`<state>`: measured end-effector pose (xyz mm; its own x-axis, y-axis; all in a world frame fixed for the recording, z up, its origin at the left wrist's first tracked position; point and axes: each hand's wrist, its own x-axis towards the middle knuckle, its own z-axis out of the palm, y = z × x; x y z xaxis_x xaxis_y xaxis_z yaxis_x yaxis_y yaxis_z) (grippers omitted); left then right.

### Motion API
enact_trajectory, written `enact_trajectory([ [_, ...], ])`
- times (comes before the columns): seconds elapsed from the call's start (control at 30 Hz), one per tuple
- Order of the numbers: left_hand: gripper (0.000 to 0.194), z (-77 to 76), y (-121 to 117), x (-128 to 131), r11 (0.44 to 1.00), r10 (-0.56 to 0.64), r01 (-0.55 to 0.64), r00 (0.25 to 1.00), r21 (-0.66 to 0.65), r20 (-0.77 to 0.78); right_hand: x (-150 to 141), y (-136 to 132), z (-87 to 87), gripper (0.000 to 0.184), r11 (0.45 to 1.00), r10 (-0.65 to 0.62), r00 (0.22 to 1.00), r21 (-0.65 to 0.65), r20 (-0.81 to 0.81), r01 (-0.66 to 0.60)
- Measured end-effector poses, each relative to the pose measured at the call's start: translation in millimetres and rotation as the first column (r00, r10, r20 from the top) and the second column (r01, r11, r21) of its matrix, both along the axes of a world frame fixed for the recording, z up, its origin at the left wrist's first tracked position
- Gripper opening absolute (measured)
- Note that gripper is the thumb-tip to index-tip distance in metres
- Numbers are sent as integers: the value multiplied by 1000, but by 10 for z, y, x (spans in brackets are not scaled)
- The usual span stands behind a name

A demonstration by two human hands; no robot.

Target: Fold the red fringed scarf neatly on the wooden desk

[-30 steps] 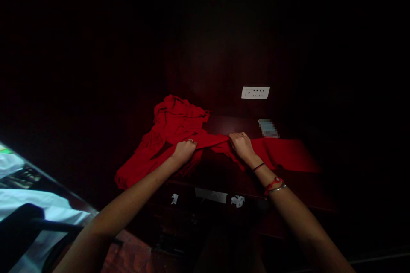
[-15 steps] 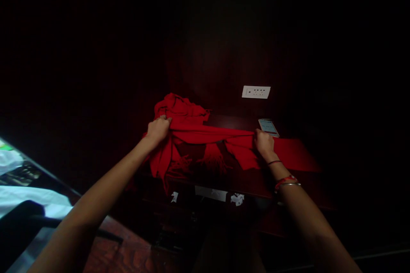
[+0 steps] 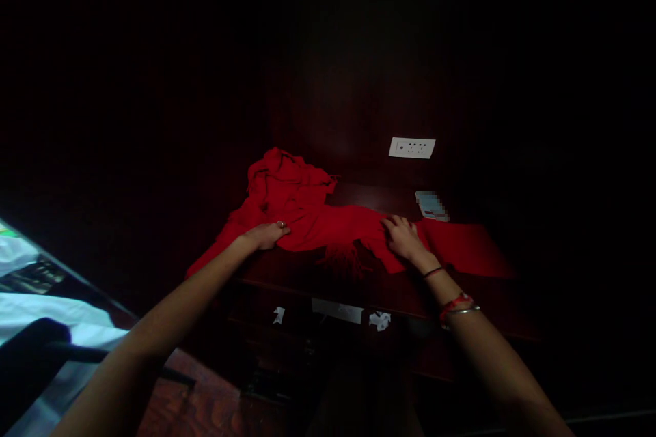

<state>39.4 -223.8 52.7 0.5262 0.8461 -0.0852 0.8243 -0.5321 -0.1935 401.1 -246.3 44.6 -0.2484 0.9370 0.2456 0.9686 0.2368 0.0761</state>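
A red cloth (image 3: pixel 328 222) lies spread and bunched on a dark wooden table (image 3: pixel 389 290), its left end hanging over the table's edge. My left hand (image 3: pixel 267 235) lies flat on the cloth's left part, fingers stretched out, a ring on one finger. My right hand (image 3: pixel 402 237) rests palm down on the cloth further right, fingers spread; bracelets circle that wrist. A crumpled heap of the same cloth sits behind my left hand.
A phone (image 3: pixel 432 205) lies on the table behind my right hand. A white socket plate (image 3: pixel 412 147) is on the dark wall. Scraps of white tape (image 3: pixel 338 312) stick to the table's front. A pale surface (image 3: pixel 35 300) shows at lower left.
Both hands held the cloth lifted and stretched between them half a second ago; now they have let go and lie flat on it, and the cloth rests on the table.
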Motion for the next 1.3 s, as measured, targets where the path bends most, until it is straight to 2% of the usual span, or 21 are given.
enact_trajectory([
  [0.03,45,-93,-3,-9,1000,13,-13,1000,-14,17,-83,-35,-21,46,995,101,995,23,0,-101],
  [0.1,48,-168,-8,-21,999,37,-35,998,-23,50,-274,-97,-49,45,958,277,961,78,14,-278],
  [0.17,49,-122,-12,-28,1000,23,-23,995,-10,92,-465,-127,-71,40,909,397,917,119,49,-400],
  [0.23,49,-9,-17,-37,999,4,-9,992,38,128,-622,-114,-98,34,877,448,889,146,95,-458],
  [0.37,43,236,9,-118,978,33,-68,984,197,174,-757,5,-130,25,890,415,893,127,174,-438],
  [0.43,42,315,38,-193,956,102,-151,975,251,196,-737,71,-103,24,908,382,908,116,173,-403],
  [0.5,44,345,48,-250,939,192,-240,960,245,205,-680,129,-45,23,924,337,936,153,101,-350],
  [0.6,52,279,-39,-169,954,244,-267,956,137,163,-586,211,67,23,939,293,950,222,-108,-264],
  [0.7,69,96,-228,196,994,99,-108,975,35,197,-554,286,165,24,938,319,908,230,-273,-260],
  [0.73,74,23,-288,364,997,36,-50,970,54,241,-563,304,193,24,934,337,891,227,-304,-276],
  [0.8,78,-110,-366,709,983,-18,-39,953,180,302,-602,318,246,24,924,372,865,223,-336,-311],
  [0.87,69,-200,-367,990,952,25,-121,946,283,322,-643,300,302,25,915,395,853,225,-340,-334],
  [0.93,54,-228,-306,1146,924,107,-219,935,314,337,-658,260,360,25,915,392,861,228,-322,-332],
  [1.0,45,-201,-218,1170,917,163,-271,924,294,345,-633,214,409,25,926,363,886,219,-289,-308],
  [1.1,45,-117,-111,1057,926,172,-274,918,260,357,-557,157,422,26,947,302,929,184,-216,-265],
  [1.3,49,-50,-85,876,937,195,-278,919,211,342,-548,75,218,38,935,345,938,102,-27,-340],
])
